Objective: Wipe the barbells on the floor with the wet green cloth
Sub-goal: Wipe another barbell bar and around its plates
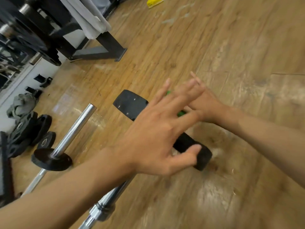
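Both hands on one barbell end, green cloth between them.

Left hand [158, 129] fingers [173, 103] splayed, thumb on the near black plate [194, 151], likely steadying it; right hand [204, 104] fingers extended, touching the wet green cloth [181, 113], grip unclear (blur), judged mid-wipe. Count: two barbells on the floor [231, 47], this one [102, 207] and a second [72, 131] beside it; one cloth, mostly hidden.

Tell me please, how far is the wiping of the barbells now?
In hand: both hands work at the black plate of the nearer barbell; the right hand holds the green cloth, mostly hidden, and the left hand is spread above it. Done: nothing can be confirmed; the picture is blurred. Left: probably the second barbell, untouched beside it.
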`<act>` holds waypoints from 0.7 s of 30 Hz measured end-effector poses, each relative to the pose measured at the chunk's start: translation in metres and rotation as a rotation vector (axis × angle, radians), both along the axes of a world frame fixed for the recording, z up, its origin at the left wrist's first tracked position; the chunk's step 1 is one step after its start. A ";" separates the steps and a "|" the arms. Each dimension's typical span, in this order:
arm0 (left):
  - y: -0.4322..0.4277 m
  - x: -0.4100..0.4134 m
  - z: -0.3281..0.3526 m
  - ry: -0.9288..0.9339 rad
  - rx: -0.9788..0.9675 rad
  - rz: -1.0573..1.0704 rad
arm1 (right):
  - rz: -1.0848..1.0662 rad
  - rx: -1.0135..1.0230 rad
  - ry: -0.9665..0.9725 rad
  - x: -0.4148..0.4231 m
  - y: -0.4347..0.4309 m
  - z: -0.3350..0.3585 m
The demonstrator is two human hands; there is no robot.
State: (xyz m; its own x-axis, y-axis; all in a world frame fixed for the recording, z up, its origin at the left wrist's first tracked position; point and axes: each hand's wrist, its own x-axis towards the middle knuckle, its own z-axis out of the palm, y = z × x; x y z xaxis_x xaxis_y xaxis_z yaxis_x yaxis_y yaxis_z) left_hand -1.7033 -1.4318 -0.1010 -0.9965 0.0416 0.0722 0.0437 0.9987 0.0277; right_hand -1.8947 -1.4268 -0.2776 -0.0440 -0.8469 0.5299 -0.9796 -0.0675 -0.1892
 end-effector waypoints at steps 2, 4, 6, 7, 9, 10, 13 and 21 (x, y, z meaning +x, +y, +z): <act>-0.013 0.003 0.005 0.087 -0.072 0.159 | 0.062 -0.044 -0.060 0.014 0.021 -0.002; -0.032 0.009 0.014 0.038 -0.086 0.314 | 0.177 -0.026 0.016 0.019 0.040 -0.003; -0.031 0.011 0.014 -0.082 -0.022 0.311 | 0.187 0.023 0.053 0.005 0.050 0.006; -0.021 0.010 0.012 -0.107 -0.016 0.281 | 0.147 0.046 0.036 -0.001 0.053 0.009; 0.005 0.005 0.009 -0.104 -0.063 0.209 | 0.101 0.075 -0.013 0.006 0.060 0.014; 0.018 0.003 0.009 -0.108 -0.075 0.164 | 0.136 0.078 0.000 0.015 0.065 0.014; 0.035 0.003 0.014 -0.209 -0.068 -0.088 | 0.285 0.051 0.037 0.017 0.090 0.011; 0.025 0.030 0.010 -0.087 0.088 0.014 | 0.126 0.089 -0.042 0.028 0.143 0.013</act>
